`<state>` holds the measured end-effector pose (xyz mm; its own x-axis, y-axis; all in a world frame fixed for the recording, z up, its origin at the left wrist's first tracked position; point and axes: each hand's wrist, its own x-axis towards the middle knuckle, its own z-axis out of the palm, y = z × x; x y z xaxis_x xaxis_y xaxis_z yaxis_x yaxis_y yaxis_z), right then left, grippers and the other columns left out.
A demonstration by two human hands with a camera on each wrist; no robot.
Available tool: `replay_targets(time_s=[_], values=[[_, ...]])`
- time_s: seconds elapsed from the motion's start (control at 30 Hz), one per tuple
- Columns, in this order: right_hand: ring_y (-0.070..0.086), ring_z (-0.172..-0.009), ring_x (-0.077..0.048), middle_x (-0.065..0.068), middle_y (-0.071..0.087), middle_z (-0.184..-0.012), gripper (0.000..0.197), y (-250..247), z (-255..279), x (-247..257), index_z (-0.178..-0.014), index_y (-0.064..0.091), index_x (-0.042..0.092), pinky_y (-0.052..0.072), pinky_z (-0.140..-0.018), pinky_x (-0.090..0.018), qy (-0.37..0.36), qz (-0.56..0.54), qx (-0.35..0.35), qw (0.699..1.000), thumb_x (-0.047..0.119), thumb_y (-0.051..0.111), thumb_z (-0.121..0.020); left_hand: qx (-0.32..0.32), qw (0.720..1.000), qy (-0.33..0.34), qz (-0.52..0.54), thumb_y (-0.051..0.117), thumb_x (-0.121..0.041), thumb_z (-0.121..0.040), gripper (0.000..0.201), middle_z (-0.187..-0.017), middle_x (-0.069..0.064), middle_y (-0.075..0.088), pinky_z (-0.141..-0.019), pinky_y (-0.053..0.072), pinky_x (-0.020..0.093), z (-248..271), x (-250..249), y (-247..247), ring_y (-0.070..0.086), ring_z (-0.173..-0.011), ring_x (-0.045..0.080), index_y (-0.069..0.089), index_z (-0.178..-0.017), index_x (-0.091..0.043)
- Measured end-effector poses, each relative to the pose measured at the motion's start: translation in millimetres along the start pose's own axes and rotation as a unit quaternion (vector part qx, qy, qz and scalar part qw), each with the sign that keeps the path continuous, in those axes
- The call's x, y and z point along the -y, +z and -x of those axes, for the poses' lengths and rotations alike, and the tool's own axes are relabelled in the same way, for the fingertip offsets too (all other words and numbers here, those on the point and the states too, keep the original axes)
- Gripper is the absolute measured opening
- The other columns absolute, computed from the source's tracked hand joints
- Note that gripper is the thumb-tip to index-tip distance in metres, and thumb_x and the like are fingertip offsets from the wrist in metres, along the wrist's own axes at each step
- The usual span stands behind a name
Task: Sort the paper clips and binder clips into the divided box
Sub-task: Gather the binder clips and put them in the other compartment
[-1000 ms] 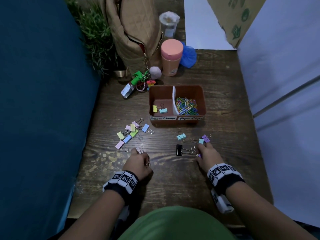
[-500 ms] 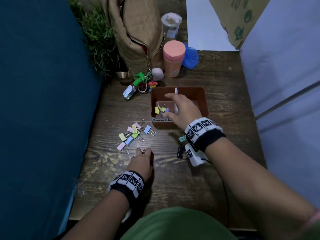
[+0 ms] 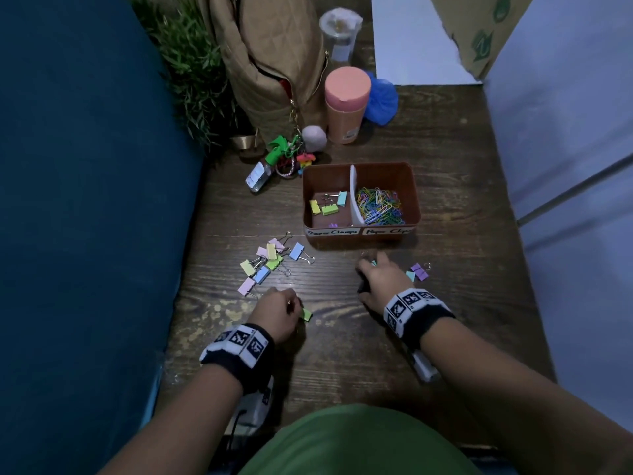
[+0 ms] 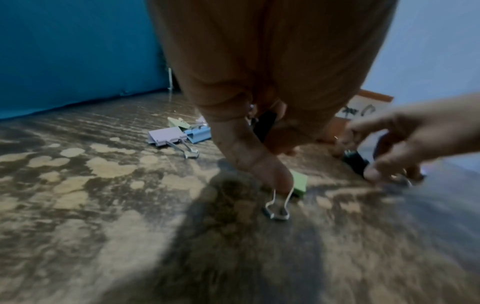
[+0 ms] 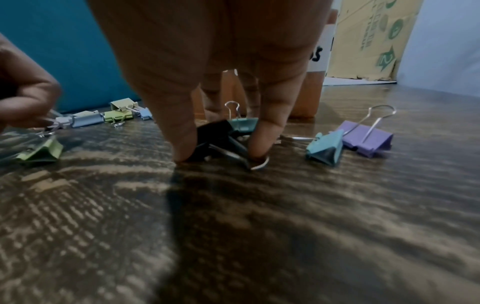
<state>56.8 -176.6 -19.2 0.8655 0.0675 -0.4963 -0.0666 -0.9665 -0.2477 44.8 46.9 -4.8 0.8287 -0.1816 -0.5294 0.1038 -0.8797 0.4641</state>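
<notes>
The brown divided box (image 3: 414, 186) holds a few binder clips (image 3: 327, 207) on the left and coloured paper clips (image 3: 378, 209) on the right. Several pastel binder clips (image 3: 267, 265) lie loose left of it. My left hand (image 3: 294, 308) pinches a green binder clip (image 3: 306, 314) by its wire handles, low over the table; the same green binder clip (image 4: 298, 183) shows under the left hand (image 4: 280, 181). My right hand (image 5: 221, 148) pinches a black binder clip (image 5: 218, 133) on the table, a teal one (image 5: 244, 124) just behind. A second teal clip (image 5: 324, 148) and a purple clip (image 5: 366, 139) lie to its right.
A tan quilted bag (image 3: 274, 63), a pink-lidded bottle (image 3: 346, 104), a clear jar (image 3: 339, 32), key charms (image 3: 284, 156) and a plant (image 3: 191, 63) stand behind the box. A blue panel (image 3: 85, 200) walls the left, a pale wall (image 3: 565, 166) the right.
My right hand went to the box's left compartment, left a clip there, and came back down onto the black clip. My left hand has taken hold of the green clip.
</notes>
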Motion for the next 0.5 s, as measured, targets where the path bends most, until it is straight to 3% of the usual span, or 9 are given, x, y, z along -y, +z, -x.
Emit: replay_targets(time_s=[0.07, 0.17, 0.3, 0.4, 0.5], values=[[0.051, -0.101, -0.039, -0.016, 0.039, -0.118, 0.044, -1.4, -3.3, 2.7, -0.115, 0.048, 0.016, 0.047, -0.086, -0.039, -0.007, -0.011, -0.013, 1.000, 0.011, 0.065, -0.075, -0.010, 1.000, -0.006, -0.007, 0.054, -0.011, -0.086, 0.011, -0.098, 0.005, 0.046, -0.077, 0.041, 0.022, 4.3, -2.4, 5.5, 0.058, -0.088, 0.026, 0.063, -0.092, -0.012], [0.054, -0.085, -0.034, -0.014, 0.038, -0.112, 0.037, 0.3, -6.1, 5.1, -0.104, 0.048, 0.016, 0.049, -0.076, -0.033, 0.001, -0.037, 0.005, 0.999, 0.006, 0.064, -0.071, -0.051, 0.999, -0.020, 0.001, 0.059, -0.016, -0.083, 0.010, -0.102, 0.001, 0.043, -0.078, 0.041, 0.023, 3.9, -3.9, 11.3, 0.050, -0.084, 0.017, 0.059, -0.093, -0.017], [0.049, -0.067, -0.027, -0.010, 0.035, -0.105, 0.035, 2.6, -7.2, 6.4, -0.095, 0.045, 0.020, 0.051, -0.069, -0.029, 0.000, -0.056, 0.034, 0.998, 0.007, 0.064, -0.069, -0.030, 0.999, -0.044, -0.007, 0.074, -0.035, -0.073, 0.037, -0.110, 0.004, 0.041, -0.088, 0.051, 0.035, -5.9, -7.1, 19.0, 0.056, -0.091, 0.022, 0.056, -0.099, -0.016], [0.051, -0.067, -0.027, -0.006, 0.036, -0.095, 0.028, -4.0, -3.8, 11.1, -0.079, 0.045, 0.021, 0.044, -0.064, -0.025, -0.008, -0.094, 0.017, 0.995, -0.001, 0.059, -0.069, -0.016, 0.998, -0.035, -0.046, 0.076, -0.035, -0.071, 0.047, -0.114, 0.007, 0.042, -0.087, 0.051, 0.035, -8.6, -10.6, 23.0, 0.057, -0.094, 0.026, 0.053, -0.107, -0.015], [0.053, -0.081, -0.026, -0.005, 0.044, -0.093, 0.026, -25.5, 2.5, 25.1, -0.078, 0.053, 0.016, 0.041, -0.072, -0.025, -0.059, -0.155, -0.007, 0.986, -0.002, 0.067, -0.068, -0.019, 0.997, -0.009, -0.080, 0.069, -0.025, -0.076, 0.038, -0.116, 0.010, 0.045, -0.081, 0.048, 0.033, -11.7, -13.5, 25.8, 0.059, -0.094, 0.028, 0.054, -0.110, -0.016]])
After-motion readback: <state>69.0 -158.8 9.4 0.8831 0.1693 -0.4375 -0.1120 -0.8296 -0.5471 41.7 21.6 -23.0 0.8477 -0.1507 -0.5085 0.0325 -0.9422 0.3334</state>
